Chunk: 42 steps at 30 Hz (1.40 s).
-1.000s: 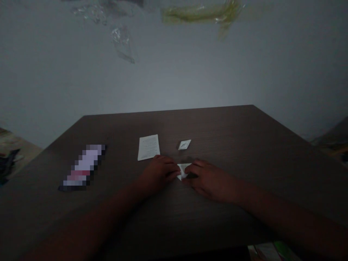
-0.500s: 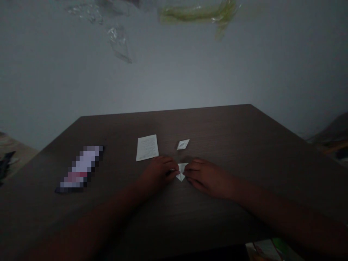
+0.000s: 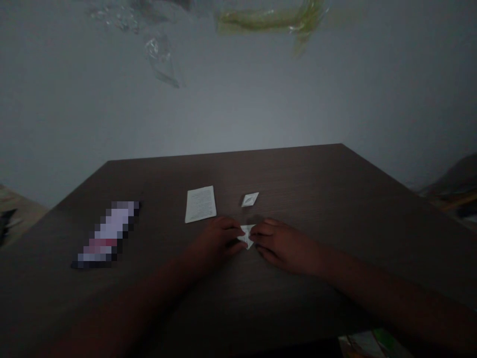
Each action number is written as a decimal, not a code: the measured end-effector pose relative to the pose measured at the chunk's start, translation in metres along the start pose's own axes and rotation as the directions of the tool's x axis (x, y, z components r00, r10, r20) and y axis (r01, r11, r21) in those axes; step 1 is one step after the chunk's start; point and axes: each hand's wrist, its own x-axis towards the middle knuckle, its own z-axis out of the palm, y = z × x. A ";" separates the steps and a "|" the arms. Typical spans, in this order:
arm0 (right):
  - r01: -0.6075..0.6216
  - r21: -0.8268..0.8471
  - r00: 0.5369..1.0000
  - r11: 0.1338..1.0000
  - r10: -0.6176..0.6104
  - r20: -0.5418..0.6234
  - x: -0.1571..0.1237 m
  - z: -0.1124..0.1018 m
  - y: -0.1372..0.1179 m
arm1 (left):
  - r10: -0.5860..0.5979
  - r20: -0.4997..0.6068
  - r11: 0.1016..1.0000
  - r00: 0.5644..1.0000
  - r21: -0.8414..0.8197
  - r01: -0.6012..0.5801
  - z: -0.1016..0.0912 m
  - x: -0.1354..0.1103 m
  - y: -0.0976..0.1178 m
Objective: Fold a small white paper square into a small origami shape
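A small folded white paper piece lies on the dark wooden table between my two hands. My left hand pinches its left side with closed fingertips. My right hand grips its right side, fingers curled and pressed on it. A second small folded white paper lies just beyond them. A flat white paper sheet rests to the left of that, just beyond my left hand.
A blurred rectangular object lies on the table's left part. A pale wall rises behind the table, with clear and yellowish plastic stuck high on it. Coloured papers show below the table's front right edge.
My hands have drawn closer together on the folded paper, which now shows as a smaller, narrower shape between the fingertips. The view has shifted slightly.
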 end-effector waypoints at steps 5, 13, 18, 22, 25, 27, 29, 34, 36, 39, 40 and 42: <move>0.016 0.013 1.000 1.000 -0.016 0.001 0.000 0.000 0.001 | -0.006 -0.013 1.000 1.000 -0.002 0.005 0.000 0.001 0.004; 0.024 0.007 0.999 1.000 -0.024 0.025 0.000 -0.004 -0.002 | -0.011 -0.036 1.000 0.999 -0.010 0.010 0.012 0.001 -0.007; 0.032 0.031 0.999 0.999 -0.032 0.015 0.000 -0.004 -0.001 | -0.010 -0.081 0.999 0.997 -0.047 0.006 0.015 -0.001 -0.008; 0.036 0.038 0.999 0.999 -0.036 0.016 -0.002 -0.002 0.001 | -0.007 -0.080 0.999 0.997 -0.053 0.002 0.015 -0.002 -0.009; 0.024 0.054 1.000 0.998 -0.025 0.013 -0.003 -0.001 0.001 | 0.003 -0.092 0.998 0.996 -0.055 -0.008 0.015 -0.002 -0.008; 0.024 0.054 1.000 0.998 -0.024 0.006 -0.004 -0.001 0.000 | 0.008 -0.104 0.999 0.995 -0.052 -0.014 0.014 -0.003 -0.006; 0.028 0.050 1.000 0.998 -0.029 0.003 -0.003 -0.001 0.000 | -0.003 -0.098 0.999 0.995 -0.047 -0.002 0.013 -0.003 -0.003; 0.042 0.045 0.999 0.998 -0.042 0.000 -0.002 -0.001 0.000 | -0.064 -0.058 0.997 0.996 -0.049 0.061 0.008 -0.003 0.004; 0.045 0.053 0.999 0.998 -0.044 -0.005 -0.002 -0.001 0.000 | -0.083 -0.044 0.995 0.996 -0.063 0.080 0.006 -0.003 0.007; 0.044 0.065 0.999 0.997 -0.044 -0.002 -0.002 -0.001 0.001 | -0.092 -0.004 0.994 0.996 -0.060 0.092 0.002 -0.001 0.010; 0.042 0.064 0.999 0.997 -0.042 -0.001 -0.002 -0.001 0.001 | -0.090 0.007 0.995 0.996 -0.052 0.090 0.002 -0.001 0.010; 0.039 0.060 0.999 0.997 -0.039 0.004 -0.002 -0.001 0.001 | -0.083 0.013 0.996 0.996 -0.042 0.084 0.001 -0.001 0.009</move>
